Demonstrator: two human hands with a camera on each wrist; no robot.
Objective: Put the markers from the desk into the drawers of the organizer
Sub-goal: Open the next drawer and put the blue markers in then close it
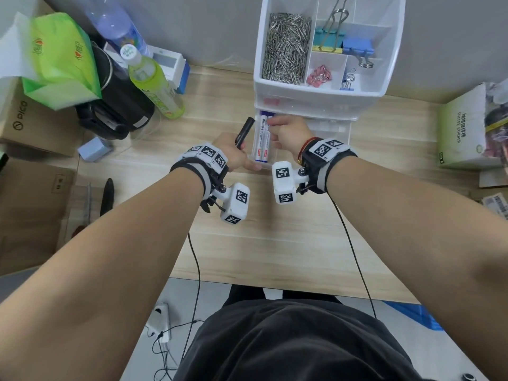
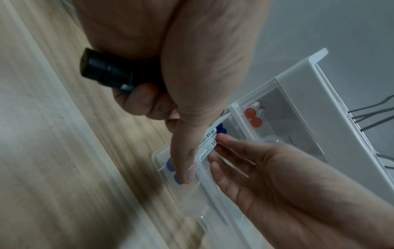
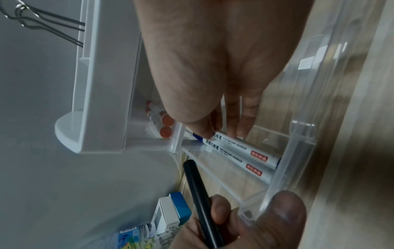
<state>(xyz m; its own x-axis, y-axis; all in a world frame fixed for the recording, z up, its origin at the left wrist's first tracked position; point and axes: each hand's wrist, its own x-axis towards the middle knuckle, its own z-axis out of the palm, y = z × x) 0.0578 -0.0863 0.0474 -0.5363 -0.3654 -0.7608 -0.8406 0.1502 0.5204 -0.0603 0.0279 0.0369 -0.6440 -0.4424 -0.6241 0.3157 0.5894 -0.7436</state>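
Note:
A white organizer (image 1: 324,96) stands at the back of the desk with one clear drawer (image 1: 330,130) pulled out. Two blue-capped markers (image 1: 261,144) lie side by side at the drawer's left end. My right hand (image 1: 286,130) reaches into the drawer and pinches the upper blue marker (image 3: 238,151) near its cap end. My left hand (image 1: 233,154) grips a black marker (image 1: 243,133) that points away from me, and its thumb (image 2: 183,168) rests on the drawer's front edge. Red-capped markers (image 2: 252,118) lie in the shut drawer above.
On the left stand a green tissue pack (image 1: 60,59), a green bottle (image 1: 154,81), a black bag (image 1: 118,105), cardboard boxes (image 1: 30,125) and a small blue box (image 1: 94,148). A green-and-white box (image 1: 461,127) sits at the right. Clips fill the organizer's top.

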